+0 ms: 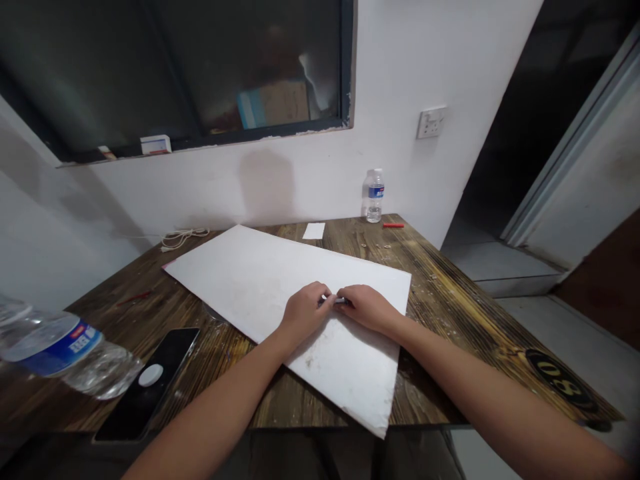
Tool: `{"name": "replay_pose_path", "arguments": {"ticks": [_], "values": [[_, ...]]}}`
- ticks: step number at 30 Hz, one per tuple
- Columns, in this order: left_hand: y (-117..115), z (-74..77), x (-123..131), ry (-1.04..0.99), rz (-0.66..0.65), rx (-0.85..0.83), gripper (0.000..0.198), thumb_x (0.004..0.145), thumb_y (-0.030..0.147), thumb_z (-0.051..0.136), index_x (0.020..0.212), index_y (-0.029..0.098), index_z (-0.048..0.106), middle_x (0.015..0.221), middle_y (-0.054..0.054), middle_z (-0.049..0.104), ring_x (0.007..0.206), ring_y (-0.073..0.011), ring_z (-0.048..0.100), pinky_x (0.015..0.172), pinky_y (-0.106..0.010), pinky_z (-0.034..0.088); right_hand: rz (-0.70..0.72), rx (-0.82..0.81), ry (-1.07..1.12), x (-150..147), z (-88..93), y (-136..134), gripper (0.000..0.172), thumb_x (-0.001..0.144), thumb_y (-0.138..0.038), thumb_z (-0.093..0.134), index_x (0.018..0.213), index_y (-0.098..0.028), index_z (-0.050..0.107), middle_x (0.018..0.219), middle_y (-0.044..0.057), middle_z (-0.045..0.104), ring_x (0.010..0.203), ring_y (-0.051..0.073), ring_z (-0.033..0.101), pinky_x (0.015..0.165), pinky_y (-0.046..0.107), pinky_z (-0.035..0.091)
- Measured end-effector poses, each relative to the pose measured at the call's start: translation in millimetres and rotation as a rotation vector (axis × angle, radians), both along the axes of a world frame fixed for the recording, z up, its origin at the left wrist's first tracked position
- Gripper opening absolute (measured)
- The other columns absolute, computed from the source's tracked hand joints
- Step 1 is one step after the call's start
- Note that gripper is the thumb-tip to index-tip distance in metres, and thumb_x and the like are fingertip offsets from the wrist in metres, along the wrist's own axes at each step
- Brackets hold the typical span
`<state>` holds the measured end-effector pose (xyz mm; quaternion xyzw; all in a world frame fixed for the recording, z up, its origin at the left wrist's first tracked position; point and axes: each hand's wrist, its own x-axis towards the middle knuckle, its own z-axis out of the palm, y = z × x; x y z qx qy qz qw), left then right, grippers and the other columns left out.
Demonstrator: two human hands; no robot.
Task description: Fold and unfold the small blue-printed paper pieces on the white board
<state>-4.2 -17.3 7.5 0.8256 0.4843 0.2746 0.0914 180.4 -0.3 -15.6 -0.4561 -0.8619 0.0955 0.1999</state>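
Observation:
Both my hands meet over a large white board [250, 267] that lies aslant on the wooden table. My left hand [306, 308] is closed, its fingers and thumb pinching one end of a small, thin white piece [341, 300]. On the other side my right hand [369, 305] has its fingers curled round the same piece. Much of the piece is hidden by my fingers, so its kind cannot be made out. The board's near corner looks scuffed and worn.
A big water bottle [75, 353] and a black phone [150, 407] with a white cap [151, 375] on it are at the left. Farther back are a white cable [183, 237], a paper slip [314, 231], a small bottle [375, 197] and a red stick-like object [393, 225].

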Motion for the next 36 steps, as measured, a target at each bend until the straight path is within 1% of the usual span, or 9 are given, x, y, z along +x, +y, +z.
{"name": "replay_pose_path", "arguments": {"ticks": [12,17,23,29,36], "values": [[0.4,-0.9,-0.1,0.012,0.0,-0.003,0.021,0.091,0.032,0.048,0.082,0.021,0.063,0.087,-0.003,0.065,0.078,-0.0173,0.057,0.066,-0.029,0.041,-0.006,0.003,-0.022,-0.6,0.9,-0.3,0.017,0.091,-0.031,0.056,0.083,-0.018,0.064,0.08,0.004,0.068,0.074,0.017,0.059,0.063,0.025,0.03],[0.8,-1.6,-0.7,0.009,-0.016,0.005,0.02,0.091,0.031,0.048,0.081,0.021,0.062,0.086,-0.002,0.064,0.077,-0.0166,0.057,0.066,-0.029,0.041,-0.002,0.007,-0.011,-0.6,1.2,-0.3,0.017,0.091,-0.031,0.057,0.082,-0.018,0.064,0.08,0.004,0.068,0.074,0.017,0.059,0.062,0.025,0.03],[1.8,-2.5,-1.4,0.019,-0.03,0.006,0.018,0.091,0.031,0.049,0.084,0.021,0.062,0.087,-0.002,0.063,0.078,-0.0167,0.058,0.067,-0.029,0.042,0.005,0.013,-0.007,-0.3,2.9,-2.1,0.017,0.091,-0.031,0.057,0.082,-0.018,0.063,0.079,0.004,0.068,0.074,0.017,0.058,0.062,0.024,0.03],[2.5,-4.2,-1.5,0.033,-0.04,-0.018,0.017,0.091,0.031,0.049,0.086,0.021,0.061,0.089,-0.002,0.063,0.081,-0.0174,0.058,0.07,-0.03,0.043,0.023,0.013,-0.005,0.0,2.5,-2.1,0.016,0.091,-0.03,0.055,0.083,-0.018,0.063,0.08,0.004,0.067,0.074,0.016,0.058,0.064,0.025,0.031],[-3.8,-1.0,-0.2,0.085,-0.087,-0.048,0.017,0.092,0.033,0.048,0.084,0.021,0.058,0.09,-0.002,0.061,0.08,-0.0167,0.057,0.069,-0.029,0.042,0.048,0.005,-0.004,1.2,2.3,-1.7,0.009,0.087,-0.024,0.058,0.087,-0.018,0.065,0.081,0.003,0.068,0.075,0.016,0.058,0.065,0.025,0.031]]}}
